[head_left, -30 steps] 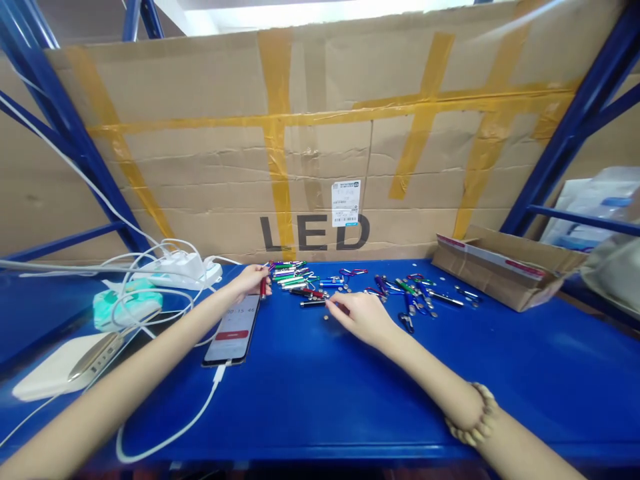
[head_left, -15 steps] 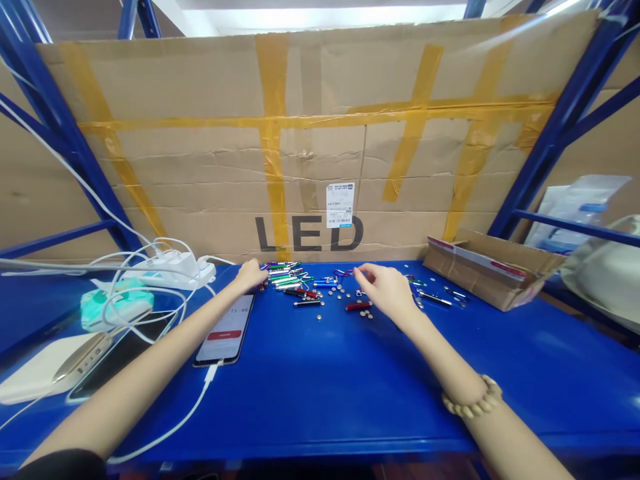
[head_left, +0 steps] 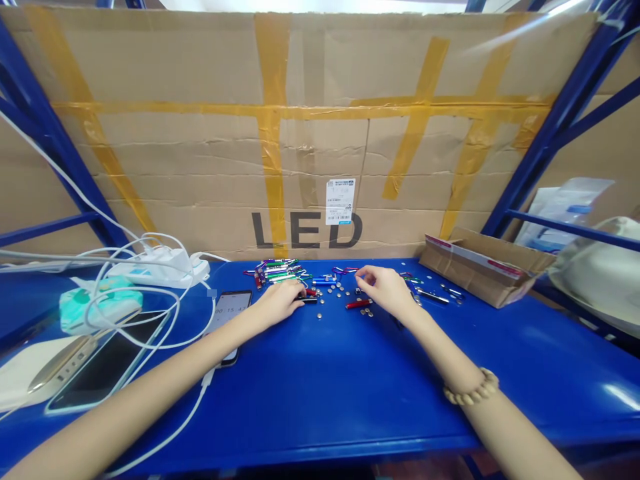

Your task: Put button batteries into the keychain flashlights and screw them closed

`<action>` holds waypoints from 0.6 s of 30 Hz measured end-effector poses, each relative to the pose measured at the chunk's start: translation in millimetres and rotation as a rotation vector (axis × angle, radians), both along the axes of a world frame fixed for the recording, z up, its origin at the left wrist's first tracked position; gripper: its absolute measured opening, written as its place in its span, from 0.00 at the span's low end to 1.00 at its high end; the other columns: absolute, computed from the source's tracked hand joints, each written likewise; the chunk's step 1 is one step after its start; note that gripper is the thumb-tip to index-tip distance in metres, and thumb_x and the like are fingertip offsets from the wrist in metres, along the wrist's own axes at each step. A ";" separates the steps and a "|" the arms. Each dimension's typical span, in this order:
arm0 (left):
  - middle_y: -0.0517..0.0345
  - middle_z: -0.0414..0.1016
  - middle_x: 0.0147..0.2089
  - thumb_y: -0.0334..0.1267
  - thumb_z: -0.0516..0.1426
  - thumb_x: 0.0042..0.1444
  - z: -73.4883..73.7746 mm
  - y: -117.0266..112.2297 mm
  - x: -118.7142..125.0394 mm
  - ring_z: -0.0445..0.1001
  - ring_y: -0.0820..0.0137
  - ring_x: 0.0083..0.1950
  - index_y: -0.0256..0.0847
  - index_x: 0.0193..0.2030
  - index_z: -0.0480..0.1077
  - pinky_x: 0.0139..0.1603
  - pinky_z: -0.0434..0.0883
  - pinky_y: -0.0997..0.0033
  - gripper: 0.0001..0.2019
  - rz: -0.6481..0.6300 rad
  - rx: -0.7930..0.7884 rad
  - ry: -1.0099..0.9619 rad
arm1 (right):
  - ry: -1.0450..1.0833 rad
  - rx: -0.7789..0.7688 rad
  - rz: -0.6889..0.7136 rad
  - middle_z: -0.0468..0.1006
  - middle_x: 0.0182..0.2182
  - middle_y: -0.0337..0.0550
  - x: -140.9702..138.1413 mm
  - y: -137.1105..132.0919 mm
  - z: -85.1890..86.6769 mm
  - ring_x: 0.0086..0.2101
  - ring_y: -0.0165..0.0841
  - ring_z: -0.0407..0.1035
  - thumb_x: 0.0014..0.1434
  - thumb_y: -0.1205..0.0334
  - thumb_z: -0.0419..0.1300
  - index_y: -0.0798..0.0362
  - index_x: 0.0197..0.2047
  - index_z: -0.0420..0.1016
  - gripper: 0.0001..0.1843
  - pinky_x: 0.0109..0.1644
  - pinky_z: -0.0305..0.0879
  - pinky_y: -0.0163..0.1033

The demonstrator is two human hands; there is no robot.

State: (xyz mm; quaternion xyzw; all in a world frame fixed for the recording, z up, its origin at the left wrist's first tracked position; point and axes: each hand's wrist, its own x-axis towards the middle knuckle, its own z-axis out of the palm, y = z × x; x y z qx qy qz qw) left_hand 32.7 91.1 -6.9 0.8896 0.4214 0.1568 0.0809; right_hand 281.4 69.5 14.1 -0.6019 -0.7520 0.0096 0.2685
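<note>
My left hand [head_left: 280, 301] lies over the left part of the parts pile, thumb and fingers closing on a black penlight-like tube [head_left: 309, 299]. A dark red tube [head_left: 311, 292] lies right behind it, partly under my fingers. My right hand [head_left: 386, 288] is curled in a pinch; what its fingertips hold is too small to make out. In front of its fingertips lies a red tube [head_left: 358, 304]. Small round silvery discs [head_left: 339, 285], like button cells, are scattered between my hands. Beyond them is a blue tube [head_left: 325, 282].
Coloured metal tubes [head_left: 280, 270] are heaped at the back left. More tubes and clips [head_left: 433, 295] lie to the right, before an open cardboard box [head_left: 460, 272]. A phone [head_left: 231, 303], white cables [head_left: 173, 347] and a power strip [head_left: 155, 267] occupy the left. A large carton [head_left: 215, 173] forms the back.
My left hand has moved right and nearer, from the left end of the tube heap to the black tube. My right hand stays nearly in place, still pinched. The view has shifted slightly.
</note>
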 end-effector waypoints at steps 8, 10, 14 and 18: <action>0.50 0.75 0.40 0.31 0.54 0.54 12.2 -17.2 -16.1 0.72 0.64 0.40 0.37 0.40 0.70 0.41 0.68 0.66 0.08 -0.020 -0.008 -0.152 | -0.102 -0.007 0.439 0.72 0.42 0.45 -36.0 -12.9 -18.2 0.45 0.36 0.65 0.54 0.56 0.60 0.50 0.43 0.74 0.14 0.48 0.60 0.41; 0.50 0.75 0.40 0.33 0.54 0.55 16.5 -24.1 -20.3 0.72 0.66 0.39 0.37 0.41 0.70 0.38 0.69 0.69 0.08 -0.035 -0.033 -0.202 | -0.112 -0.027 0.509 0.72 0.42 0.45 -43.6 -15.7 -22.1 0.45 0.36 0.65 0.55 0.55 0.60 0.49 0.43 0.75 0.13 0.47 0.60 0.42; 0.53 0.74 0.41 0.33 0.56 0.53 24.1 -36.2 -29.7 0.72 0.68 0.39 0.38 0.42 0.71 0.33 0.68 0.74 0.09 -0.084 -0.101 -0.262 | -0.096 -0.058 0.552 0.74 0.39 0.45 -49.2 -15.5 -26.0 0.42 0.35 0.66 0.57 0.58 0.59 0.51 0.39 0.77 0.09 0.46 0.61 0.40; 0.53 0.72 0.39 0.33 0.57 0.51 27.9 -42.7 -37.7 0.71 0.69 0.38 0.37 0.41 0.73 0.31 0.68 0.76 0.10 -0.106 -0.192 -0.367 | -0.054 -0.078 0.562 0.76 0.35 0.44 -48.5 -11.8 -27.9 0.38 0.33 0.69 0.57 0.60 0.59 0.53 0.37 0.77 0.08 0.44 0.62 0.38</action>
